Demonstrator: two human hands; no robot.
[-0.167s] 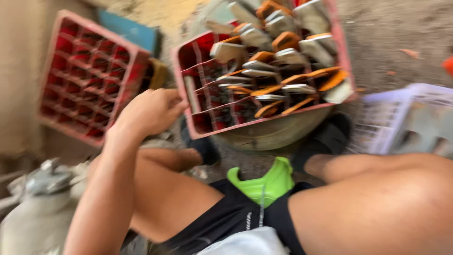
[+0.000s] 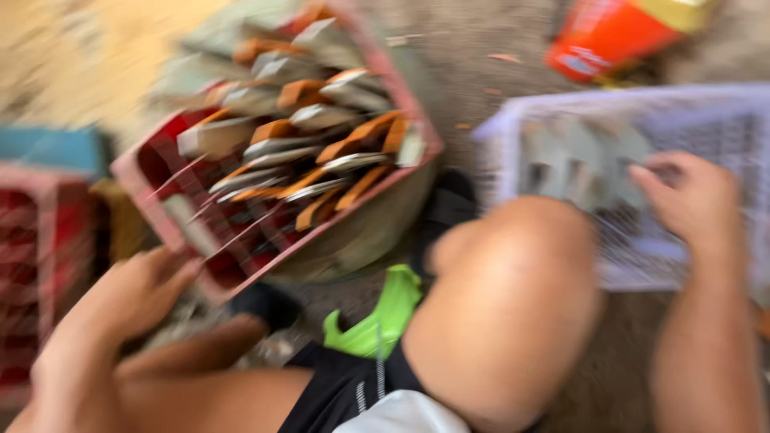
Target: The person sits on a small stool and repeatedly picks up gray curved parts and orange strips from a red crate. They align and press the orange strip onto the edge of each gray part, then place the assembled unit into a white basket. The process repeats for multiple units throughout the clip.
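Observation:
The view is blurred by motion. My left hand [image 2: 132, 293] rests at the near corner of a red plastic crate [image 2: 172, 232] that holds several blades with orange-brown handles [image 2: 305, 152]. Its fingers touch the crate's rim; whether they grip it I cannot tell. My right hand [image 2: 690, 196] reaches into a pale lavender plastic basket [image 2: 561, 112] on the right, fingers curled over grey pieces inside. My bare knee [image 2: 505, 297] sits between the two hands.
A second red crate [image 2: 40, 265] stands at the far left with a blue box [image 2: 48, 148] behind it. An orange-red container [image 2: 609, 36] lies at the top right. A green shoe [image 2: 381, 317] shows below the crate. The ground is grey dirt.
The view has swung right and down. My right hand and the lavender basket have come into view. My left hand stays at the crate's near corner.

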